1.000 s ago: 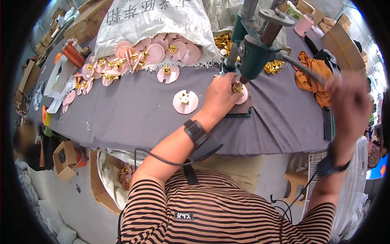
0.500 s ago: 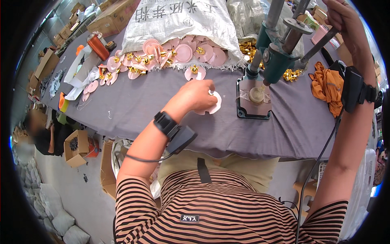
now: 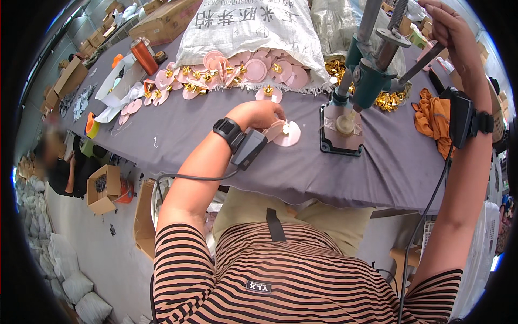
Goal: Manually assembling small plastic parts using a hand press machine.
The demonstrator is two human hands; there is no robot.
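Left hand: curled at pink discs; cannot tell whether gripping.
Right hand: at lever end, grip unclear.
Press: round pad on base.

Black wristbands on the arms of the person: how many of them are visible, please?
2: the left wristband, behind the left hand, and the right wristband, below the right hand. I see no sign of hidden ones.

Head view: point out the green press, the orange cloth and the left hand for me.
Green press (image 3: 373,86): head view, on its green head casing.
Orange cloth (image 3: 433,116): head view, on its crumpled folds.
Left hand (image 3: 259,114): head view, on the back of the hand.
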